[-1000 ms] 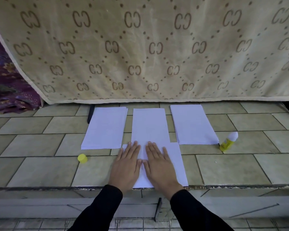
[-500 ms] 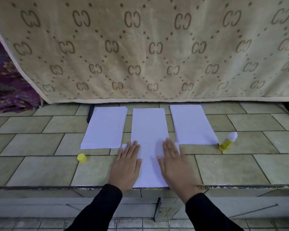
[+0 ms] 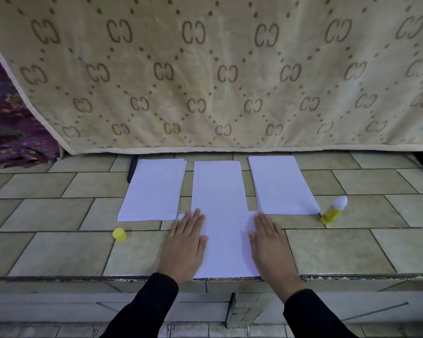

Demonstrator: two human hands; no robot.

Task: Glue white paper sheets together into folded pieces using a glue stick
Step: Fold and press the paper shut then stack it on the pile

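A: Hands?
B: Left hand [image 3: 185,250] and right hand [image 3: 270,247] lie flat, fingers straight, pressing the side edges of the white paper piece [image 3: 226,240], lower centre.
A: Glue stick [image 3: 332,211]?
B: Uncapped, right of centre, just beside the right paper stack [image 3: 282,185]. Yellow cap [image 3: 119,234] sits left of centre.

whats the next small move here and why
Probably lift the right hand and reach for the uncapped glue stick to its right: both hands press flat on the near sheet, so the left hand alone could hold it.
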